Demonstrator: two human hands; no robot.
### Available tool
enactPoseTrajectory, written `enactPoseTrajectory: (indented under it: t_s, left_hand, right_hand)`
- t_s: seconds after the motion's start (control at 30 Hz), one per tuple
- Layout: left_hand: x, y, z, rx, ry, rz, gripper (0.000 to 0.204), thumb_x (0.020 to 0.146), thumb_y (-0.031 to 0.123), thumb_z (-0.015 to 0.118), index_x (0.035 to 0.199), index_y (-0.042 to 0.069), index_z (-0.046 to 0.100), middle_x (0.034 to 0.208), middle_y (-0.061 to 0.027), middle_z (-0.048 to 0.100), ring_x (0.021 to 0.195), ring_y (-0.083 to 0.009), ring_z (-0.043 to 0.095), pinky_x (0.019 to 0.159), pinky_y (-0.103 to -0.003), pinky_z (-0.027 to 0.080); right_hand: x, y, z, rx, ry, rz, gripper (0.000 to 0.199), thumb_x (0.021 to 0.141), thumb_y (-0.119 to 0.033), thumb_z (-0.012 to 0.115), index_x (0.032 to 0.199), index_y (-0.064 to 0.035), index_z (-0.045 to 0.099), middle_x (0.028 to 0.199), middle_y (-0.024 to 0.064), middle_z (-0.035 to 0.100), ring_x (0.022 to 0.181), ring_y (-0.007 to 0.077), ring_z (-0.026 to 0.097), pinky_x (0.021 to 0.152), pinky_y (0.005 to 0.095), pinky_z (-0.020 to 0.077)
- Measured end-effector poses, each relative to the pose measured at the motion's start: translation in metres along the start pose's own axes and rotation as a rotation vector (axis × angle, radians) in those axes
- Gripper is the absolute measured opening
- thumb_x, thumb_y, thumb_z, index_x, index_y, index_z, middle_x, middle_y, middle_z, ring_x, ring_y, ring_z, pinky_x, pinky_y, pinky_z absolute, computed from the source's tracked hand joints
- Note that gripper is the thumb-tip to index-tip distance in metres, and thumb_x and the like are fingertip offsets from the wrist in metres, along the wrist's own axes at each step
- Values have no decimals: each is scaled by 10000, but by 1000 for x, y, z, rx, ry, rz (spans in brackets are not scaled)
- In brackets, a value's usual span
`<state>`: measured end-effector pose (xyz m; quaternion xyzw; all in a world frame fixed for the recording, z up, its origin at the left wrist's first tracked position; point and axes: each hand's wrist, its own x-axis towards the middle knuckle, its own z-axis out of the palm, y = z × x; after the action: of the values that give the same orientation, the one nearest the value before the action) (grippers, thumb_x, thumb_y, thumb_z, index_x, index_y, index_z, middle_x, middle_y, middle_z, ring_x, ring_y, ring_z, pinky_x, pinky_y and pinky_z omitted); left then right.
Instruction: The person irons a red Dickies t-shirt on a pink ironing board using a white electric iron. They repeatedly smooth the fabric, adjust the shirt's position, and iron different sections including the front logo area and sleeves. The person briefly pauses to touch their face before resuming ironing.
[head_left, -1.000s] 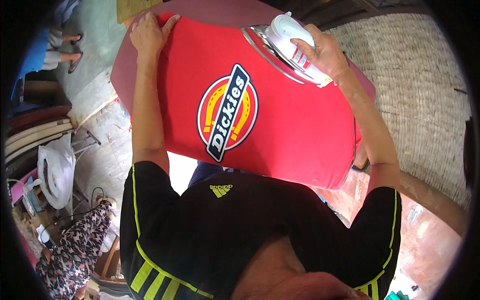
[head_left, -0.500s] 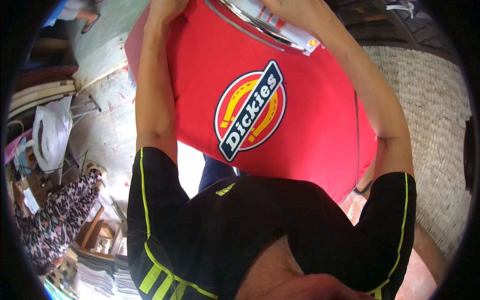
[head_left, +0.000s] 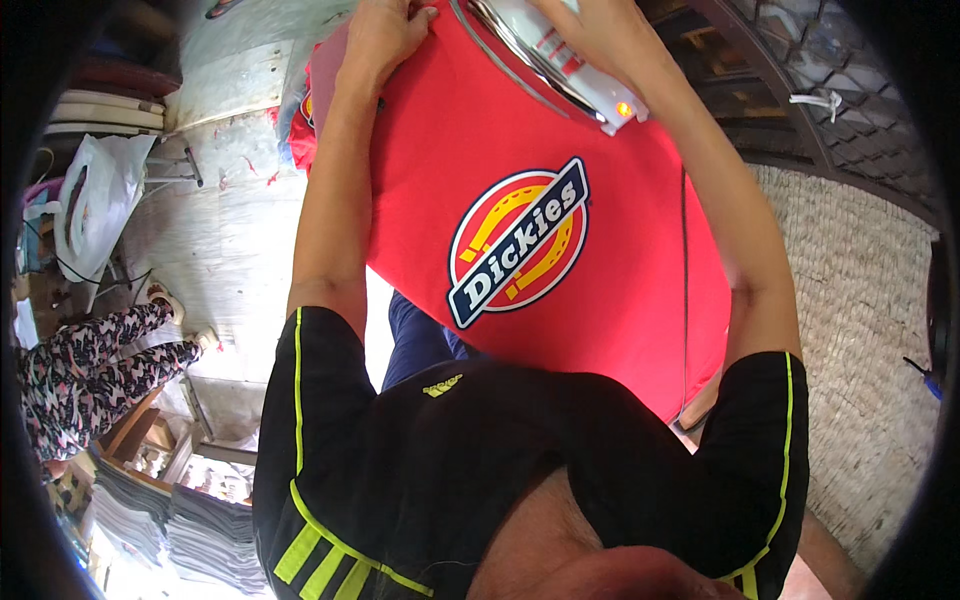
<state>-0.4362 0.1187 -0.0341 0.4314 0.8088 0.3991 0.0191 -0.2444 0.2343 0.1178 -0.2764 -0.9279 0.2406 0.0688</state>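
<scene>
Iron [head_left: 560, 70] (white) clenched in rt hand [head_left: 600, 30] grip, on red shirt [head_left: 560, 250], lt hand [head_left: 385, 35] flat beside.

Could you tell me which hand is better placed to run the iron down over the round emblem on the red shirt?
Right, probably. The right hand grips the white iron just above the emblem, while the left hand lies flat on the red shirt near its far edge.
</scene>
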Motion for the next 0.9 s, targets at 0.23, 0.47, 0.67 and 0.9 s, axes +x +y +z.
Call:
enactPoseTrajectory:
  t_s: [0.23,0.47,0.67,0.9]
  left_hand:
    - [0,-6,9,1,70,63,232,830,225,722,829,-7,709,844,-237,686,832,-407,668,750,-491,523]
    - [-5,3,-2,-2,25,-34,237,847,225,726,799,-4,690,795,-214,673,772,-389,663,696,-471,511]
    - [-1,-3,-2,-17,-36,13,295,860,344,695,934,67,763,894,-164,731,853,-364,695,766,-458,533]
    - [16,0,1,76,-83,109,346,883,342,679,946,11,755,927,-204,729,923,-379,685,830,-460,535]
  right_hand:
    - [26,-8,10,-47,21,-43,363,960,-297,618,992,63,588,708,242,686,583,324,711,579,421,572]
    - [32,5,24,-196,218,-263,366,960,-307,618,1006,55,591,736,248,688,616,348,712,615,439,575]
    - [44,-22,9,-54,31,42,394,951,-339,623,1022,47,597,887,315,679,845,456,689,749,508,552]
    - [26,28,8,-236,65,-217,401,941,-345,632,1050,40,609,896,305,675,872,469,674,764,516,542]
